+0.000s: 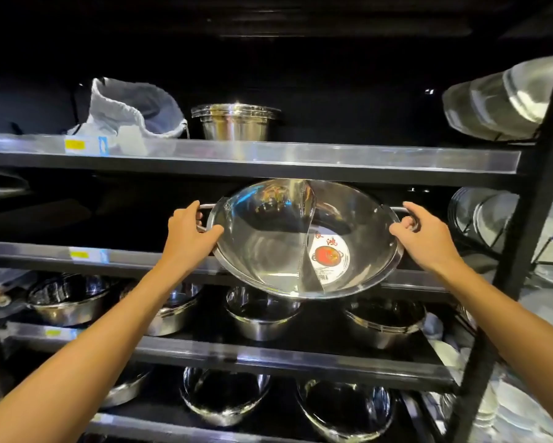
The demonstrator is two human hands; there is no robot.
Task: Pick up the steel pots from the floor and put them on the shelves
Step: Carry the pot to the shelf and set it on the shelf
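Note:
A wide, shallow steel pot (268, 247) with a curved divider down its middle and a round red label inside is tilted toward me, partly in the second shelf's opening. My left hand (190, 233) grips its left handle. My right hand (423, 238) grips its right handle. The pot's near rim overhangs the second shelf's front edge (93, 257). The shelf board above it (332, 161) sits just over the pot's far rim.
A tall steel pot (235, 123) and a white cloth bag (131, 113) stand on the top shelf. Several steel pots (262, 314) fill the lower shelves. A black upright post (530, 212) bounds the right side, with stacked steel lids (498, 100) beyond it.

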